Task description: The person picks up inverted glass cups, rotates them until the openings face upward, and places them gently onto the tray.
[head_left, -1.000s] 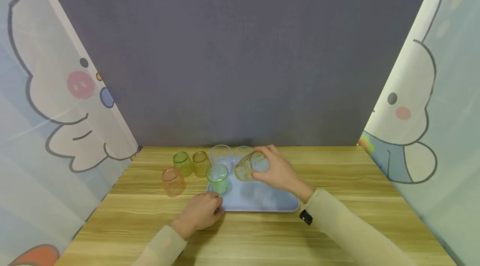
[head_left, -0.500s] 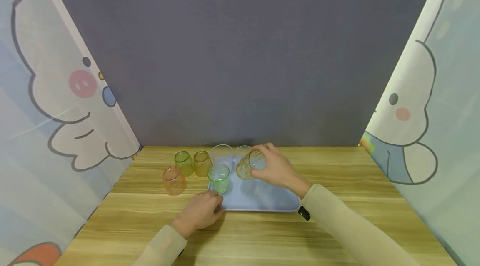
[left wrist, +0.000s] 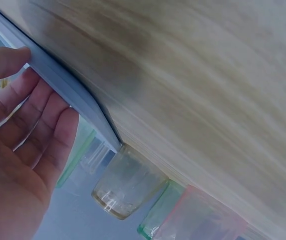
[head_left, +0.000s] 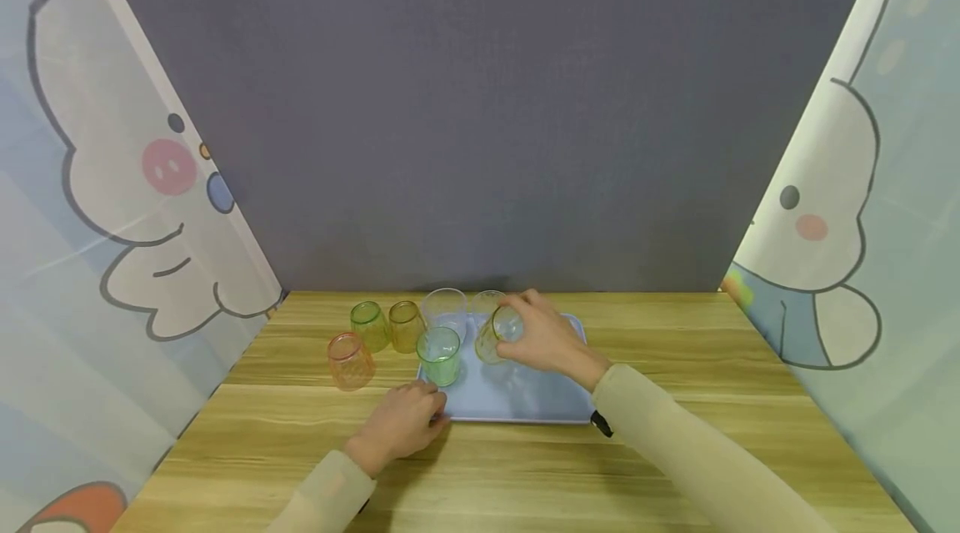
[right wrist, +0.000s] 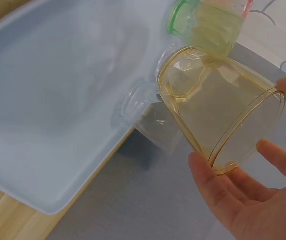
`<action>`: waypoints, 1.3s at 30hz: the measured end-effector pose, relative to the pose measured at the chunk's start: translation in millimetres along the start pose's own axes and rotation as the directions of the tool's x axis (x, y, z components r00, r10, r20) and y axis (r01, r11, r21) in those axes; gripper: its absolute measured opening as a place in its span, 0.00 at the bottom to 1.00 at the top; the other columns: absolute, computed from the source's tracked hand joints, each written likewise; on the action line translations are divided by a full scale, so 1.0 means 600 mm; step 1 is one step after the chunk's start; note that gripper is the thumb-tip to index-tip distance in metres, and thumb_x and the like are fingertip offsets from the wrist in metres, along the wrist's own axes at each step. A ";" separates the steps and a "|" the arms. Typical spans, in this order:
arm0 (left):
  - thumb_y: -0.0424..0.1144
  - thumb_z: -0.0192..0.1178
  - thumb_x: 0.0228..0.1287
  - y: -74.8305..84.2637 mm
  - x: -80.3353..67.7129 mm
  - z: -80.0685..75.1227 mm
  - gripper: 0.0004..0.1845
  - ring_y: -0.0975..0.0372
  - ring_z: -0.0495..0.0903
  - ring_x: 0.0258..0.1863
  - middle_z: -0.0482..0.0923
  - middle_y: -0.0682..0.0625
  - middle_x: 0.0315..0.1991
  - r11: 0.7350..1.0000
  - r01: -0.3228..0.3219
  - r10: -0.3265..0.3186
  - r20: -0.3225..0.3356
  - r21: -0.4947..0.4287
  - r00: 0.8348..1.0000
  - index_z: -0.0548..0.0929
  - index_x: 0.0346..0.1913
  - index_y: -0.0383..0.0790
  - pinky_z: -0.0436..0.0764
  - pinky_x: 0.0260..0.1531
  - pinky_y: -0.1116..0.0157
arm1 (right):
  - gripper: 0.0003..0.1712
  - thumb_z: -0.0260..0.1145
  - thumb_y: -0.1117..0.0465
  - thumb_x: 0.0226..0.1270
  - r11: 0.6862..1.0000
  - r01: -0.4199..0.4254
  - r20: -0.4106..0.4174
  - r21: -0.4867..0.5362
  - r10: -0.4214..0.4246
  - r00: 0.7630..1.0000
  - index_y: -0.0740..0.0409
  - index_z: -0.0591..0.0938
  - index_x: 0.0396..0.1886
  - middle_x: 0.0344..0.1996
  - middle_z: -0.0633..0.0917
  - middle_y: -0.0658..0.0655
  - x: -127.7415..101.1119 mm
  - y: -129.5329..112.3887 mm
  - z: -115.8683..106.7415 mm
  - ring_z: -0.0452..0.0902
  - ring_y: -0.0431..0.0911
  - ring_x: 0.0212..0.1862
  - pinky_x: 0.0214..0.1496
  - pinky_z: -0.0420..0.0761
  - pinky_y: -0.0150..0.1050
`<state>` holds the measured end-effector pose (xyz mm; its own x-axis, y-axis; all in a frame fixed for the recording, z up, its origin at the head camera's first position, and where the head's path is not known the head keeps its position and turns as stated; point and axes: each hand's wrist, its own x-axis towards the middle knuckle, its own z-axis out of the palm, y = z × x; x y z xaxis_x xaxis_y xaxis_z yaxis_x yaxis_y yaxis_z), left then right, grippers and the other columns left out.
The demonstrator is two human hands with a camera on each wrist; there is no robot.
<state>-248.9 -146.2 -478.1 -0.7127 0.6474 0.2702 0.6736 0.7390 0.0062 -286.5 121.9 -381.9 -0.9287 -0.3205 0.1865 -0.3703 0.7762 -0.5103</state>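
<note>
My right hand (head_left: 546,334) grips a yellow-tinted glass (right wrist: 208,100) near one end with thumb and fingertips. Tilted, the glass hangs above the light blue tray (head_left: 517,395). At the tray's near left corner my left hand (head_left: 401,424) pinches the rim between thumb and fingers. Standing on the tray's left part is a pale green glass (head_left: 439,362), with a large clear glass (head_left: 446,312) behind it. Another clear glass (head_left: 486,299) stands at the back, partly hidden by the right hand and the yellow glass.
Left of the tray, an orange-pink glass (head_left: 350,366), a green glass (head_left: 369,329) and an amber glass (head_left: 406,329) stand on the wooden table (head_left: 525,475). A dark grey panel (head_left: 480,116) rises behind the table, with printed curtains (head_left: 825,183) at both sides.
My right hand has shifted slightly left, and the yellow glass has turned a little more upright. The left hand keeps its place at the tray corner.
</note>
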 end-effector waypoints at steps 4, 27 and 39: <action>0.44 0.73 0.61 -0.002 0.001 0.004 0.19 0.67 0.71 0.24 0.68 0.62 0.22 1.000 0.003 -0.003 0.001 0.010 1.000 0.72 0.21 0.52 0.72 0.21 0.69 | 0.41 0.70 0.47 0.53 0.999 -0.007 0.020 -0.040 0.008 1.000 0.44 0.75 0.70 0.59 0.75 0.54 0.006 0.003 0.009 0.74 0.49 0.49 0.36 0.77 0.42; 0.43 0.74 0.58 0.002 0.007 -0.006 0.18 0.67 0.73 0.23 0.70 0.61 0.21 0.997 0.074 -0.072 0.039 -0.033 0.997 0.74 0.20 0.52 0.71 0.19 0.68 | 0.37 0.69 0.46 0.54 0.993 0.017 0.096 -0.114 -0.006 0.995 0.45 0.78 0.66 0.58 0.76 0.55 0.035 -0.001 0.041 0.72 0.50 0.53 0.43 0.79 0.48; 0.44 0.74 0.58 0.005 0.008 -0.007 0.17 0.67 0.74 0.23 0.71 0.61 0.21 0.996 0.087 -0.086 0.037 -0.028 0.996 0.76 0.19 0.52 0.72 0.19 0.68 | 0.39 0.68 0.44 0.54 0.989 0.022 0.126 -0.147 -0.003 0.992 0.46 0.78 0.69 0.59 0.77 0.56 0.048 -0.012 0.051 0.72 0.53 0.58 0.45 0.80 0.52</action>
<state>-249.3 -141.7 -472.6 -0.7748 0.5877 0.2330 0.6142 0.7871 0.0571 -310.3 90.5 -398.5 -0.9177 -0.3891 0.0807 -0.3894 0.8402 -0.3774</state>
